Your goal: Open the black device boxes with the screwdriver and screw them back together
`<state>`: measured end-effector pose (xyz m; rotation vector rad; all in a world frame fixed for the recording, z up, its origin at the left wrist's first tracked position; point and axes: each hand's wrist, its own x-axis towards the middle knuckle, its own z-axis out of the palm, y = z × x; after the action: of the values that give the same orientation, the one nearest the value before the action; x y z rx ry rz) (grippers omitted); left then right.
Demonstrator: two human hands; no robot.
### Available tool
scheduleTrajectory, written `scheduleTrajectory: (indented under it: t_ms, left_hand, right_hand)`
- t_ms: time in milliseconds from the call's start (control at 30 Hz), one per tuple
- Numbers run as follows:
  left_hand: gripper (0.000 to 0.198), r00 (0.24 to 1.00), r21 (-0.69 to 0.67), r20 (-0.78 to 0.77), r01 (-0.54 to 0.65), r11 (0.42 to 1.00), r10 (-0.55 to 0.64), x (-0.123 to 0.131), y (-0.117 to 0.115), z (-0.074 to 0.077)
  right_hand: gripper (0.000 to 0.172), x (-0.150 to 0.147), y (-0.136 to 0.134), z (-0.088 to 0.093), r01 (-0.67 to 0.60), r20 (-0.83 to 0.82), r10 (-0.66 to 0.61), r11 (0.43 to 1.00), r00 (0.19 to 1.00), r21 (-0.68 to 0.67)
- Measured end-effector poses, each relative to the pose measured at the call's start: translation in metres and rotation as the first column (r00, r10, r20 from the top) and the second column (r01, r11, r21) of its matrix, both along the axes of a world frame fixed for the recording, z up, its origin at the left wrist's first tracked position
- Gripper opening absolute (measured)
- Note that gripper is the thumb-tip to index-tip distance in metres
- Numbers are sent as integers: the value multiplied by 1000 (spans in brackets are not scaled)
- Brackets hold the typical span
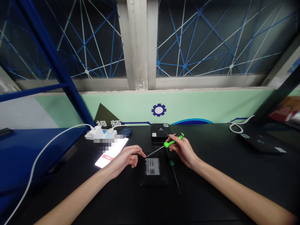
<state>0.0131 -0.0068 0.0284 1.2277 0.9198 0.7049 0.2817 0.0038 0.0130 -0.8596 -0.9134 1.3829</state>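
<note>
My right hand (185, 150) grips a screwdriver (167, 144) with a bright green and black handle. Its thin shaft slants down to the left, and the tip meets the upper left corner of a black box-shaped device (154, 180). That device lies on the table with a printed label (152, 166) facing up. My left hand (130, 155) holds nothing; its index finger reaches out to the same corner, beside the screwdriver tip, while the other fingers bend loosely. Under my right hand lies a second screwdriver (172, 163), dark green, its shaft pointing toward me.
Behind the device sits another black box (157, 130). A lit phone (110, 156) lies left, near a white power strip (99, 133) with plugs and a dark blue mouse (126, 131). A flat black device (261, 143) and a white cable (235, 127) are at right.
</note>
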Motion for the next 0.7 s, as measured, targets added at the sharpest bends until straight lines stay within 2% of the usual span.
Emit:
scheduleTrajectory:
  t_ms: [267, 433, 700]
  left_hand:
    - [27, 994, 48, -109, -20, 999, 25, 2, -2, 3]
    - [28, 981, 122, -189, -15, 992, 38, 3, -2, 2]
    - [28, 987, 143, -156, -17, 990, 39, 3, -3, 2]
  right_hand:
    - [29, 6, 5, 3, 112, -6, -112, 994, 994, 10]
    - [28, 6, 5, 4, 87, -38, -86, 996, 996, 19]
    - [27, 3, -2, 5, 9, -37, -9, 1000, 999, 5]
